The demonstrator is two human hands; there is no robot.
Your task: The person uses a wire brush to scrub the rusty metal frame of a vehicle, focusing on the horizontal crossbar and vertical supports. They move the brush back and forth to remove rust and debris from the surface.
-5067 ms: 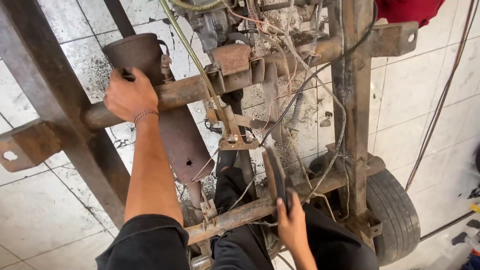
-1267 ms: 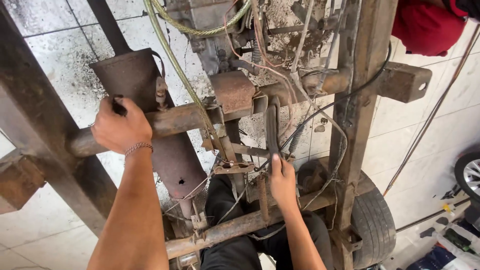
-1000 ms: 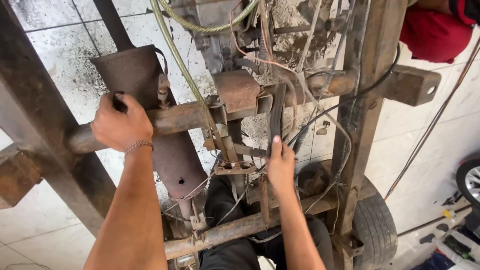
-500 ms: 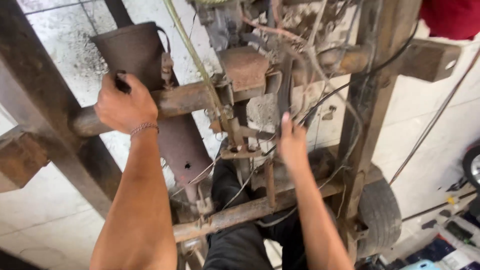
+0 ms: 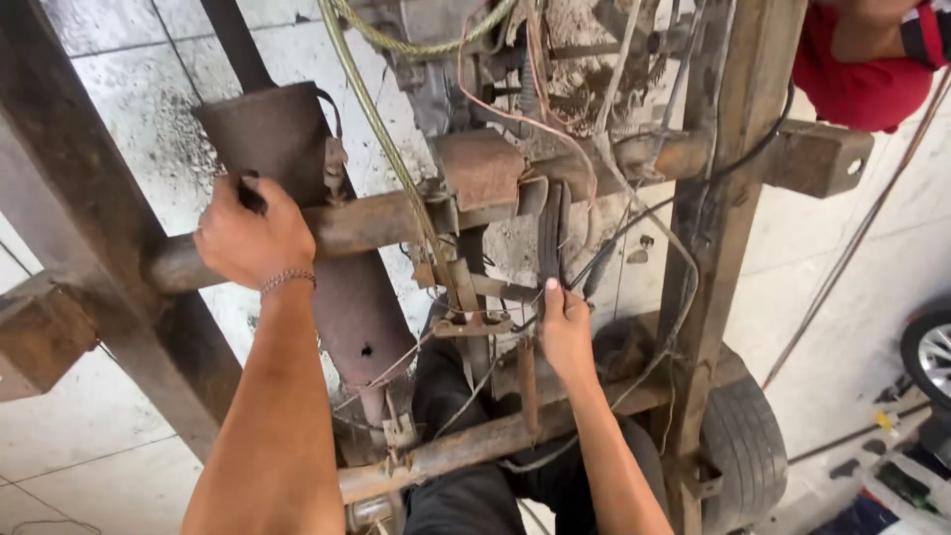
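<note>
Under the rusty vehicle frame (image 5: 89, 228), your left hand (image 5: 253, 238) is wrapped around the round cross tube (image 5: 367, 223), fingers closed on it just left of the exhaust muffler (image 5: 297, 178), which looks like a brace to steady you while the other arm works. Your right hand (image 5: 565, 332) reaches up to the 2 flat dark leaf strips (image 5: 550, 233) hanging below the square bracket (image 5: 480, 168); the fingers press against their lower ends, thumb upward, but you cannot tell from this angle whether they pinch the strips or only push on them.

Every steel part is brown and flaky with rust. That cross tube is a smooth cylinder, the muffler a dented cone narrowing to a pipe, and the side rail (image 5: 733, 198) a tall flat channel. A braided greenish hose (image 5: 381, 119) and thin pinkish wires (image 5: 515, 119) drape loosely across the tube, soft against the hard metal. Lower down, a second rusty bar (image 5: 466, 451) runs slantwise over your dark trousers. A black rubber tyre (image 5: 743, 451) sits by the rail on the stained white tile floor (image 5: 119, 69). Someone in a red shirt (image 5: 862, 69) stands at the upper right.
</note>
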